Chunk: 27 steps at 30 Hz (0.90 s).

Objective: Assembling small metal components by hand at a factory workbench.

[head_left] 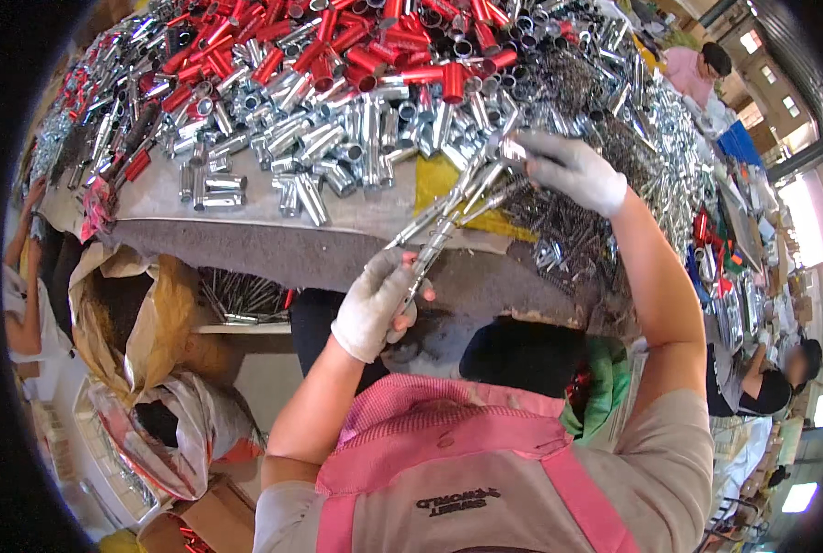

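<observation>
My left hand (372,309), in a pale glove with bare fingertips, is closed round the lower ends of several thin metal rods (437,238). The rods fan out up and to the right, over the table's front edge. At their upper end my gloved right hand (577,173) pinches a short silver metal tube (513,152). Whether that tube is slipped over a rod I cannot tell. Beneath the rods lies a yellow sheet (434,184). Just beyond them is a heap of loose silver tubes (324,143).
Red tubes (365,60) are piled at the back of the table. Dark springs or screw-like parts (559,230) lie to the right. An open woven sack (167,313) stands at left, beside a shelf of rods (245,293). Other people (766,382) are at both sides.
</observation>
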Available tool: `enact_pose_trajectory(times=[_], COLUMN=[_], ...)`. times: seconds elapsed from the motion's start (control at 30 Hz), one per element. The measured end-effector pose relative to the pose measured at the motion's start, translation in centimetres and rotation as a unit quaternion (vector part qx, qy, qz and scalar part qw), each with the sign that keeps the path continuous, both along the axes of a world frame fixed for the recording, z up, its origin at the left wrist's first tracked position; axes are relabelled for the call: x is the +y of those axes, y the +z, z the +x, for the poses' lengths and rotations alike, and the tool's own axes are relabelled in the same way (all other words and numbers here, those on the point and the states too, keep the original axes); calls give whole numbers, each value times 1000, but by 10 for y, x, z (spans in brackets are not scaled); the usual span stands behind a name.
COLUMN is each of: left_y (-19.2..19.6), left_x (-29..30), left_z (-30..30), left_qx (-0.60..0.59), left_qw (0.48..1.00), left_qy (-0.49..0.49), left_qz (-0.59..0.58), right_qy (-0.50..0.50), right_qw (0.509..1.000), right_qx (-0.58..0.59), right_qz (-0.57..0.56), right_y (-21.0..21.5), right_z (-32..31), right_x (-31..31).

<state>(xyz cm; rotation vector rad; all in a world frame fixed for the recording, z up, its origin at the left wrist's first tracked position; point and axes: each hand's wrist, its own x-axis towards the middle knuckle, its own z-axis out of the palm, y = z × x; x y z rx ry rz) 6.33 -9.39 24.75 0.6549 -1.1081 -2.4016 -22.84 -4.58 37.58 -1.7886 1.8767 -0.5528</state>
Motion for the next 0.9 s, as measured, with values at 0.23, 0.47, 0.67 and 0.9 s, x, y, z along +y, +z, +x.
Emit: enact_pose_trajectory(times=[0.23, 0.47, 0.67, 0.9], left_y=[5, 2, 19, 2], left_x=[19, 38, 50, 53], left_z=[0, -1, -6, -5], left_qx=[-12, 8, -38, 9], left_qw=[992, 987, 978, 960], left_qy=[-128, -161, -201, -274], left_qz=[-6, 18, -43, 46], right_qy=[-100, -218, -209, -180], right_qw=[962, 730, 780, 900], right_qx=[-240, -604, -580, -386], right_qz=[84, -234, -108, -95], right_y=[-21, -86, -121, -82], right_z=[20, 78, 118, 86], right_x=[72, 109, 133, 144])
